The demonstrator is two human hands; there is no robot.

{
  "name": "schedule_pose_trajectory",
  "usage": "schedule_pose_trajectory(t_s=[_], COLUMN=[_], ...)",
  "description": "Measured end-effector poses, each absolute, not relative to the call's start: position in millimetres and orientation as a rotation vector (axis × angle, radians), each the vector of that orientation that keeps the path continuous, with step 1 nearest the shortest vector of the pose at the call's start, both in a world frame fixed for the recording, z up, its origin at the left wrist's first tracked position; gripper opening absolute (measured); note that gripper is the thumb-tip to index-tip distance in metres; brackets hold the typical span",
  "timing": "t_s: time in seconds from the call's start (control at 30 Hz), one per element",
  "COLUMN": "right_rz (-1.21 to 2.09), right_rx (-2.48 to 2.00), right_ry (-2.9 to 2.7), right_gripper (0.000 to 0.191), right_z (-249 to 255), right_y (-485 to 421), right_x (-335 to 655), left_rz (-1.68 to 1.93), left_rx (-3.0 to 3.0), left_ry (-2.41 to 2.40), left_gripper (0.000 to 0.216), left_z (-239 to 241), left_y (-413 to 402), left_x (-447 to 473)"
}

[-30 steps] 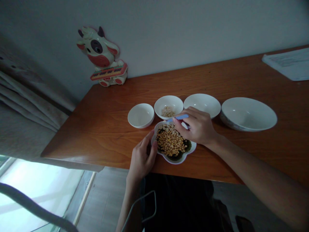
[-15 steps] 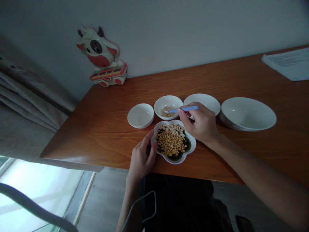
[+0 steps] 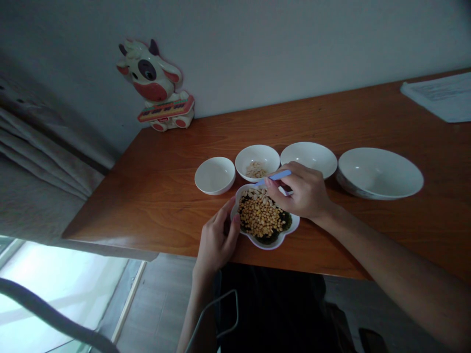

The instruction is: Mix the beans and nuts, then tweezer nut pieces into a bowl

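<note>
My right hand (image 3: 303,191) is closed around light blue tweezers (image 3: 276,175), their tip over the far rim of a white flower-shaped bowl (image 3: 274,243). Whether the tip pinches a seed is too small to tell. Fingers and thumb of my left hand (image 3: 219,238) grip that bowl's left side. Inside it lie yellow split beans (image 3: 259,215), a dark green layer (image 3: 285,223) and pale flat seeds (image 3: 252,194) along the far edge. Just behind stands a small round white bowl (image 3: 240,162) with more pale seeds (image 3: 256,169) at its bottom.
An empty white bowl (image 3: 215,176) sits on the left. Right of the seed bowl are another white bowl (image 3: 309,152), partly behind my right hand, and a larger one (image 3: 380,171). A cow toy (image 3: 158,88) stands at the wall; paper (image 3: 441,95) lies far right on the wooden table (image 3: 147,196).
My right hand has drawn the tweezers back toward me, from inside the small seed bowl to the flower-shaped bowl's far rim. My left hand stays on the bowl.
</note>
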State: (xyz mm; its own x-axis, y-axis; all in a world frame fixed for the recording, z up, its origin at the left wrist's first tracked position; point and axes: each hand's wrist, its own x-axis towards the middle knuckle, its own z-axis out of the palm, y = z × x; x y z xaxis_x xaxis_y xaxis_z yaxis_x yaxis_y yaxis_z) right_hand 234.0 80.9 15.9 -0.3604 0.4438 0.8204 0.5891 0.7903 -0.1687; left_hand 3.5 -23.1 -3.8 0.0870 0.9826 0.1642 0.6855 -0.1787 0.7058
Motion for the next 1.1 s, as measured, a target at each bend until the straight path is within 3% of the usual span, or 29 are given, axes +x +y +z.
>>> schedule_pose_trajectory(t_s=[1.1], right_rz=[-0.164], right_rx=[-0.716], right_ry=[-2.216], right_gripper=[0.028], right_z=[17.4], right_y=[82.1], right_x=[231.6], left_rz=[0.888], left_rx=[1.916], left_ry=[1.623], left_gripper=[0.045], left_z=[-4.9], left_y=[-23.1], left_x=[3.6])
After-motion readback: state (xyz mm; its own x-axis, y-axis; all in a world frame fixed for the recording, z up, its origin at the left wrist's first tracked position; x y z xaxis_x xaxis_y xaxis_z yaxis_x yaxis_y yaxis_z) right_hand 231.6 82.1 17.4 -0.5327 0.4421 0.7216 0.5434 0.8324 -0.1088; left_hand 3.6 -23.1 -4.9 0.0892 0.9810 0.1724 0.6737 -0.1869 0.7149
